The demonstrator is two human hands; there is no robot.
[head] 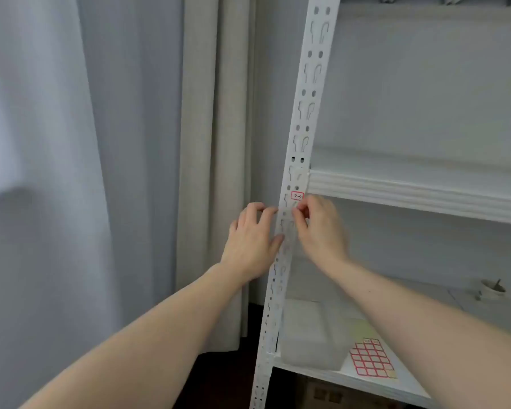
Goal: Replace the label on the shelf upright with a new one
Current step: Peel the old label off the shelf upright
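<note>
Squarely red-bordered label (pixel 297 196) on upright (pixel 304 107)

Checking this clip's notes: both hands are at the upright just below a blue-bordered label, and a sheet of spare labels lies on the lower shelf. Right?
Not quite: the label has a red border, not blue, as the head view shows. The rest holds: the left hand and right hand are at the upright just below it, and the sheet lies on the lower shelf.

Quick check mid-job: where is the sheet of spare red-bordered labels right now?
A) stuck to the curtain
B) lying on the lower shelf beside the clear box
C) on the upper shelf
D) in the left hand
B: the label sheet lies flat on the lower shelf, right of the clear box, while both hands work at the upright.
</note>
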